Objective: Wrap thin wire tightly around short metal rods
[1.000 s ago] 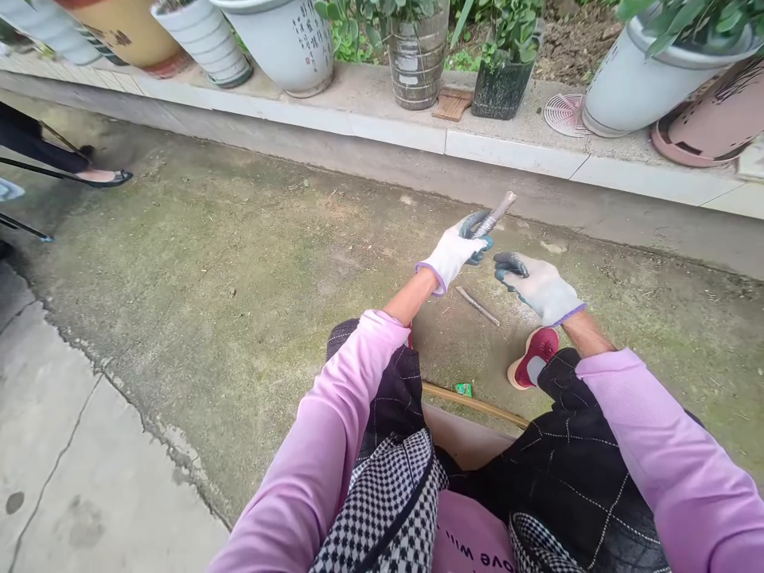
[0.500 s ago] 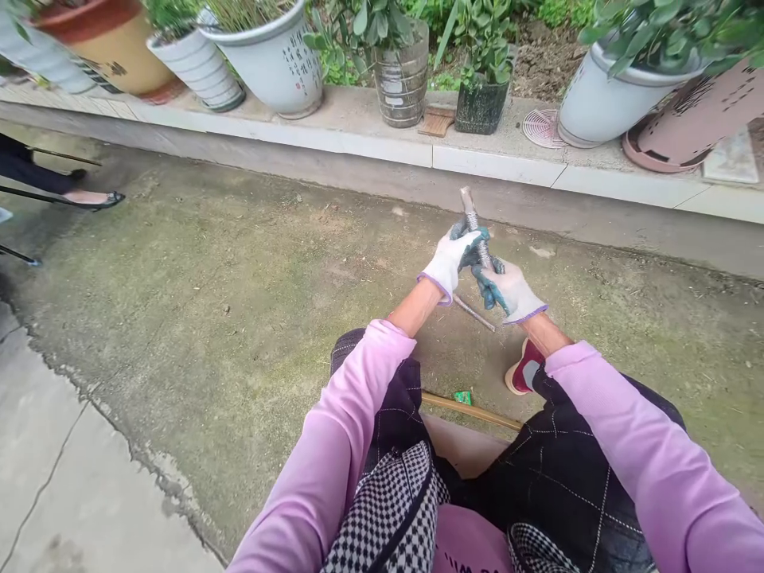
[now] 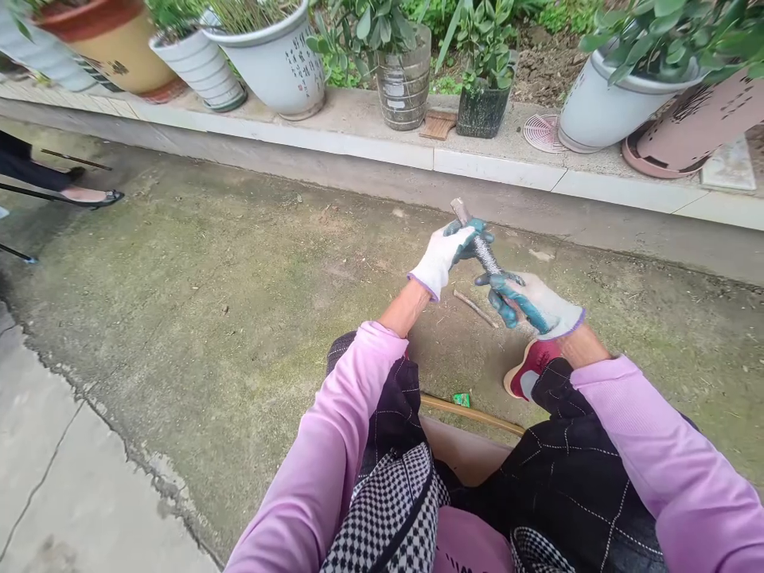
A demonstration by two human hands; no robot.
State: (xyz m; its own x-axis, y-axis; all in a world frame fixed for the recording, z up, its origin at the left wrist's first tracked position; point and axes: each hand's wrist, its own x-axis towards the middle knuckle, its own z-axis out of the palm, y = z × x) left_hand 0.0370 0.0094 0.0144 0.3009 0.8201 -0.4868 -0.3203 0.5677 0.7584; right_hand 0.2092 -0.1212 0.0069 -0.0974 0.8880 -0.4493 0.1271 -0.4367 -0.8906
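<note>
Mossy concrete ground (image 3: pixel 239 278) spreads under and to the left of the left hand (image 3: pixel 445 253). Beyond both hands runs a low pale ledge (image 3: pixel 495 163) lined with plant pots (image 3: pixel 274 56); a grey-white pot (image 3: pixel 614 103) stands beyond the right hand (image 3: pixel 531 302). Paler cracked paving (image 3: pixel 53 493) lies far to the left. Flat daylight.

Head-worn view, facing forward and down, seemingly close over hands (image 3: pixel 445 253)

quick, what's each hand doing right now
left hand: closed on the stick, upper part
right hand: closed on the same stick, lower end
</note>
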